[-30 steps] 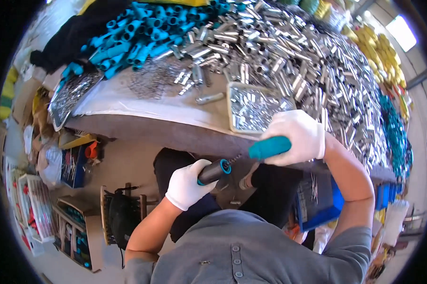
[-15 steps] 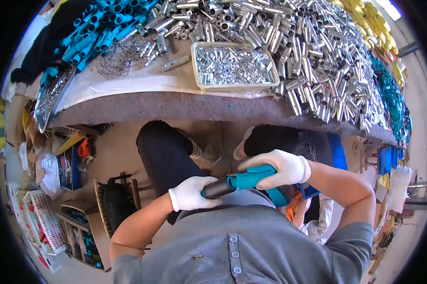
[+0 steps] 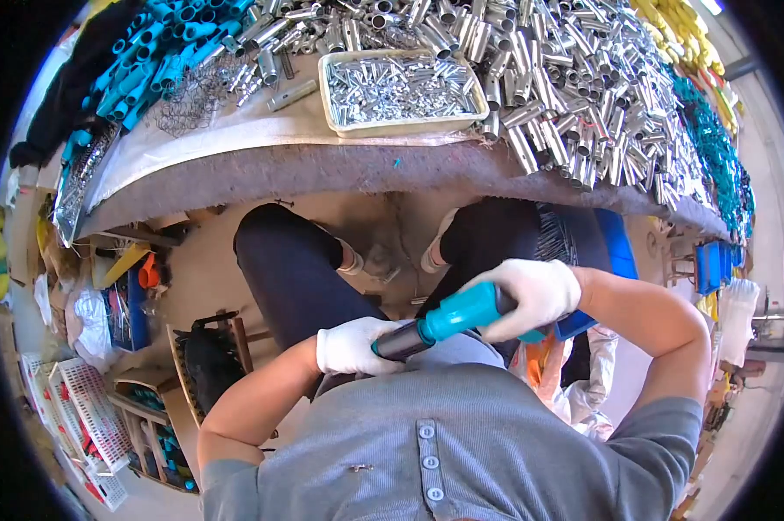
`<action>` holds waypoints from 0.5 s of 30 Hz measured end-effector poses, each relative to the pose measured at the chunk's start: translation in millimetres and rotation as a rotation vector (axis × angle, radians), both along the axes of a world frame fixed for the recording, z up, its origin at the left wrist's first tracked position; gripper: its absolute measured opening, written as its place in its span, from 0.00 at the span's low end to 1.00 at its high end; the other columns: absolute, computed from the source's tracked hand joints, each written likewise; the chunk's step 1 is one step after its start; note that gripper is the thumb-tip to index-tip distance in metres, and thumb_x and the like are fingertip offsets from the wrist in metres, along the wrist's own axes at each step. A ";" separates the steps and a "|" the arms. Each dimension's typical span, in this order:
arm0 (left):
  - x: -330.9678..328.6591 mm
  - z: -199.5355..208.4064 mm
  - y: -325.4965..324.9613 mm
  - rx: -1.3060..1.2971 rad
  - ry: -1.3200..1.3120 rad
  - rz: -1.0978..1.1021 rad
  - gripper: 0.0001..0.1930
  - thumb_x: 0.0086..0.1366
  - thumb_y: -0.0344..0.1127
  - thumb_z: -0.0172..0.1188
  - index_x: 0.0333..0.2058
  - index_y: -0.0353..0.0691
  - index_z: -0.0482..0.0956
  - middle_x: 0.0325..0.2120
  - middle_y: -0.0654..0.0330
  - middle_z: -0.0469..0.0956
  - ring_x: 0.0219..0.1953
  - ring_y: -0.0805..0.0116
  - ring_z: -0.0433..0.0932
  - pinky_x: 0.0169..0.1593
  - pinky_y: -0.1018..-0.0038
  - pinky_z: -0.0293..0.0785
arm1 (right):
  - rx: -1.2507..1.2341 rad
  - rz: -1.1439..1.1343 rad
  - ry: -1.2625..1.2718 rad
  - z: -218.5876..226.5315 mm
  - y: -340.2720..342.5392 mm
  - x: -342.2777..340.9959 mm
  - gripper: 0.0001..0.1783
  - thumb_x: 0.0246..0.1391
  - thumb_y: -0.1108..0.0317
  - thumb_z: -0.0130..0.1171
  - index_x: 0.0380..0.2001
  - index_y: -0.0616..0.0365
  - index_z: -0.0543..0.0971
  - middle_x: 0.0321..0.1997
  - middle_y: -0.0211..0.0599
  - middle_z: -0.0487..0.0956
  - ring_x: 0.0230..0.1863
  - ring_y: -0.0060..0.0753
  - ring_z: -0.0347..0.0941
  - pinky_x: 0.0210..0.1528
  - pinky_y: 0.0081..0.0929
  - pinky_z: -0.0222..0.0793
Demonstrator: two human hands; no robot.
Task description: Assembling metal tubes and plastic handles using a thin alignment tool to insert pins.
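Observation:
Across my lap lies a thick, rounded teal-and-black tool [image 3: 457, 314], tilted up toward the right. My left hand [image 3: 355, 346], in a white knit glove, is wrapped round its dark narrower end, where a bit of teal shows by the fingers. The gloved right hand [image 3: 531, 300] closes on the broader teal end, beside a dark section. More teal shows below the right hand; whether it belongs to the same tool I cannot tell. The palms hide both ends of the tool.
Ahead, the table holds heaped metal tubes [image 3: 566, 95], a cream tray [image 3: 409, 127] of small metal parts, teal handles [image 3: 162, 56] and tangled wire springs [image 3: 192, 100]. White crates [image 3: 88, 408] stand at the left. A blue bin [image 3: 619, 243] is right of my knees.
My right hand has slid back toward the right end of the tool, baring more of the teal body and a dark section. The left hand keeps its hold. The view has shifted slightly.

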State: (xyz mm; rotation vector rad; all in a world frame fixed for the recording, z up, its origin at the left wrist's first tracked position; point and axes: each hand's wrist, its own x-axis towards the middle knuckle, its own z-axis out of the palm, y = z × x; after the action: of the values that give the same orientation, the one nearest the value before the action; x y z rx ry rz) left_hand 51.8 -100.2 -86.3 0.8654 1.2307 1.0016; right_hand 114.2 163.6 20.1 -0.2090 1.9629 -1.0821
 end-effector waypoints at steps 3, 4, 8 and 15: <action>2.5 4.4 6.2 0.111 0.026 -0.061 0.28 0.51 0.39 0.64 0.52 0.42 0.69 0.38 0.62 0.74 0.39 0.72 0.72 0.48 0.75 0.67 | -0.006 0.292 0.504 -9.3 -6.1 -1.3 0.15 0.41 0.65 0.64 0.35 0.53 0.76 0.30 0.36 0.77 0.33 0.42 0.73 0.38 0.34 0.70; 2.8 3.9 7.2 0.109 0.028 -0.060 0.28 0.51 0.39 0.64 0.52 0.42 0.69 0.38 0.62 0.74 0.39 0.72 0.72 0.48 0.75 0.67 | -0.002 0.374 0.781 -12.3 -6.7 -5.9 0.13 0.39 0.65 0.63 0.32 0.51 0.76 0.28 0.35 0.75 0.32 0.42 0.72 0.39 0.35 0.69; 4.4 -14.2 7.0 -0.045 -0.325 -0.157 0.28 0.50 0.37 0.65 0.51 0.42 0.68 0.35 0.65 0.71 0.37 0.76 0.68 0.42 0.78 0.66 | 0.172 0.853 1.466 2.0 -19.2 -19.4 0.13 0.34 0.63 0.54 0.28 0.54 0.74 0.25 0.29 0.69 0.31 0.31 0.69 0.49 0.35 0.67; 13.6 -23.9 6.2 0.003 -0.277 -0.116 0.15 0.52 0.39 0.65 0.34 0.38 0.74 0.26 0.66 0.73 0.30 0.75 0.70 0.37 0.77 0.67 | 0.337 0.784 1.292 6.4 -17.7 -13.0 0.07 0.36 0.62 0.53 0.22 0.49 0.73 0.24 0.27 0.71 0.32 0.31 0.71 0.54 0.40 0.62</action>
State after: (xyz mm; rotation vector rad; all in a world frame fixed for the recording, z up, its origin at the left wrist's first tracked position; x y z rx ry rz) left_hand 65.4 -94.0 -110.2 0.7625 0.9342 0.9931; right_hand 101.3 145.9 26.5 -1.6372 2.6450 0.0338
